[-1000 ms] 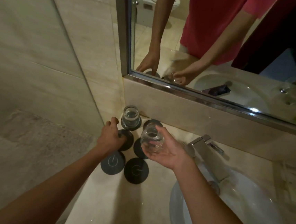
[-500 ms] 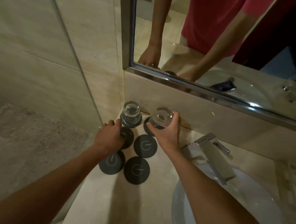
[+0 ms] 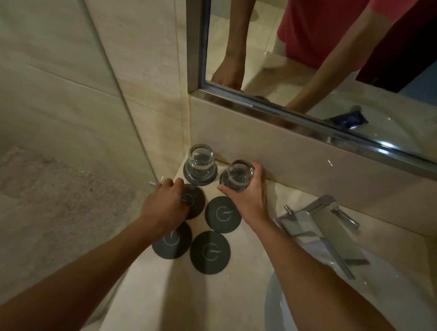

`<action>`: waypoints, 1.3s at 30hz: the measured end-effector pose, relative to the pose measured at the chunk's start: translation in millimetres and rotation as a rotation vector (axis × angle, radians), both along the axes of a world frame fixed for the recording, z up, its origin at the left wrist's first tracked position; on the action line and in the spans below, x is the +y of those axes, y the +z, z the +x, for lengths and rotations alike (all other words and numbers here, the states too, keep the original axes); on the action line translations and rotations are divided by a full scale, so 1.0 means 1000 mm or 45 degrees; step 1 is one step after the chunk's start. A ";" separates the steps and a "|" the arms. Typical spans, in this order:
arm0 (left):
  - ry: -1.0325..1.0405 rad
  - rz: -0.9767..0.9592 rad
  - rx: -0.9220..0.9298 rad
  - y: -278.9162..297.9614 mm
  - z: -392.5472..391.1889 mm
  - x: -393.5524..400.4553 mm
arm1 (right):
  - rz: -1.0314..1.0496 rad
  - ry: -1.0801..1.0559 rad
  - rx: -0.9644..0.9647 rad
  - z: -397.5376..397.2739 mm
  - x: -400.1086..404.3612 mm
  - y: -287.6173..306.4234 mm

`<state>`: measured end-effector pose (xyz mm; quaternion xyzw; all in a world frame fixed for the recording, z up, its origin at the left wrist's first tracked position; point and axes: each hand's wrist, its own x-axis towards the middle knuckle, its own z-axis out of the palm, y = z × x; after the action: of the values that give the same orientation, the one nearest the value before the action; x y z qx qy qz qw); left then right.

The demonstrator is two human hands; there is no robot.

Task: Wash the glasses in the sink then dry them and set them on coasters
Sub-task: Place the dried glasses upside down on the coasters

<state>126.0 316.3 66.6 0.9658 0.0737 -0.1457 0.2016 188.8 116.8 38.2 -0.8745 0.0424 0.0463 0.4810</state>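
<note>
Several round dark coasters lie in two columns on the beige counter (image 3: 145, 305). A clear glass (image 3: 200, 162) stands on the back left coaster (image 3: 212, 178) near the wall. My right hand (image 3: 249, 197) is wrapped around a second clear glass (image 3: 237, 176), upright over the back right coaster, which the glass and hand hide; contact cannot be judged. My left hand (image 3: 165, 207) rests with curled fingers on the middle left coaster (image 3: 195, 200). Three coasters lie bare: the middle right coaster (image 3: 223, 215), the front left coaster (image 3: 171, 241), the front right coaster (image 3: 210, 252).
A chrome tap (image 3: 323, 228) stands to the right of the coasters over a white basin (image 3: 280, 312). A steel-framed mirror (image 3: 329, 56) hangs above the low backsplash. Left of the counter runs a glass panel (image 3: 109, 69) with a tiled floor below.
My right hand carried the glass from above the middle coasters back toward the wall and lowered it over the back right coaster. My left hand stayed on the middle left coaster.
</note>
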 end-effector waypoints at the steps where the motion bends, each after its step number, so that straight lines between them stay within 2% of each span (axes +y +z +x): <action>1: -0.001 -0.004 0.000 0.001 -0.001 0.000 | -0.005 0.003 0.009 0.001 0.000 0.001; 9: 0.004 -0.049 0.000 0.015 -0.004 -0.007 | -0.095 -0.016 0.061 0.000 0.006 0.012; 16: -0.029 -0.053 0.026 0.035 -0.022 -0.020 | -0.145 -0.109 0.321 -0.022 -0.001 0.047; 21: -0.203 0.001 0.040 0.060 -0.032 -0.061 | -0.262 0.086 0.149 -0.082 -0.026 0.077; 27: -0.435 0.060 0.023 0.095 -0.051 -0.156 | -0.522 0.159 0.035 -0.137 -0.120 0.138; 33: -0.633 -0.030 0.029 0.112 -0.085 -0.265 | -0.701 0.193 0.261 -0.197 -0.245 0.165; 39: -0.889 -0.028 0.020 0.128 -0.137 -0.407 | -0.803 0.085 0.386 -0.274 -0.397 0.175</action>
<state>-11.0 -90.3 194.7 0.9294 -0.2611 -0.2141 0.1493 -85.4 -280.1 213.3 -0.9641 0.0970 0.1758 0.1735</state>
